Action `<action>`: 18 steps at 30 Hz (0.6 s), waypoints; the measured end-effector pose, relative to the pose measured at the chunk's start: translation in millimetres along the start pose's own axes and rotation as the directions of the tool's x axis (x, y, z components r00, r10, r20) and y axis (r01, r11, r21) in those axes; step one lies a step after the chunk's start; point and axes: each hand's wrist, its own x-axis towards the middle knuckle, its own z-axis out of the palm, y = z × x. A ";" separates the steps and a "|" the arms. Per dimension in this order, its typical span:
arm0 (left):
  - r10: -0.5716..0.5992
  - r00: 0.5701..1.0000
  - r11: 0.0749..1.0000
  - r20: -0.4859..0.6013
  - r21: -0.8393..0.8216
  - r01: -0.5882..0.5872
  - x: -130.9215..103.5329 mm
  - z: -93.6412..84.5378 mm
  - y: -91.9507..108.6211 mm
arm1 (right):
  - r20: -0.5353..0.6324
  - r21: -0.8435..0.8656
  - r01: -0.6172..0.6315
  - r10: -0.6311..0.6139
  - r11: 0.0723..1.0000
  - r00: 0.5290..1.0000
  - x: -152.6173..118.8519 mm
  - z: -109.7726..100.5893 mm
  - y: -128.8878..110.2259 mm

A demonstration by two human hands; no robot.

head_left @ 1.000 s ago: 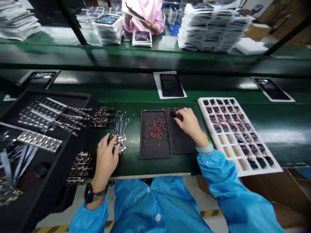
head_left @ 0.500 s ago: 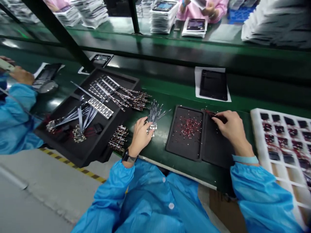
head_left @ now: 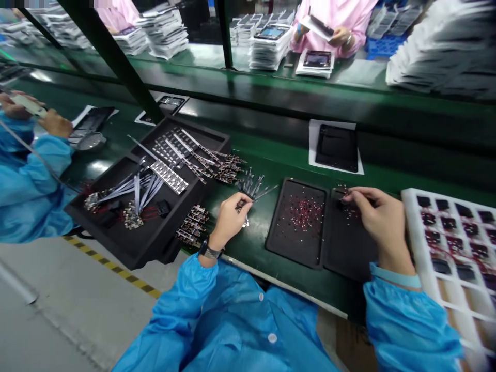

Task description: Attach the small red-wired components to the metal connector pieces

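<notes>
My left hand [head_left: 231,214] is closed, thumb and forefinger pinched at the near end of a bunch of thin grey flex strips [head_left: 253,185] on the green bench. Small red and black parts with pale tips lie scattered in the left black tray [head_left: 279,232]. Over the right black tray [head_left: 341,253], my right hand [head_left: 375,209] pinches a small dark part with red [head_left: 343,196]. Its exact shape is too small to tell.
At the left, a large black divided box [head_left: 127,248] holds flex strips and wired parts. A white compartment tray [head_left: 413,227] stands right. Behind lies a black panel [head_left: 337,147]. Another person's hand [head_left: 56,124] works far left; a person in pink [head_left: 356,20] sits opposite.
My right hand has lifted slightly from the right tray's far edge with a small part in its fingers. My left fingers have closed on the strips' near end. The view has shifted a little.
</notes>
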 end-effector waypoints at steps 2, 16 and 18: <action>-0.046 0.998 0.989 -0.033 -0.142 0.041 2.9 6.8 11.7 | 0.127 0.179 -0.027 0.004 0.983 0.992 -7.2 10.3 -16.7; 0.152 0.958 0.949 0.244 -0.306 -0.072 44.4 60.0 45.6 | 0.316 0.498 -0.205 0.044 0.843 0.948 -34.8 58.5 -54.2; 0.165 0.952 0.949 0.258 -0.305 -0.082 45.4 63.1 48.4 | 0.318 0.502 -0.213 0.050 0.838 0.947 -35.8 58.8 -52.6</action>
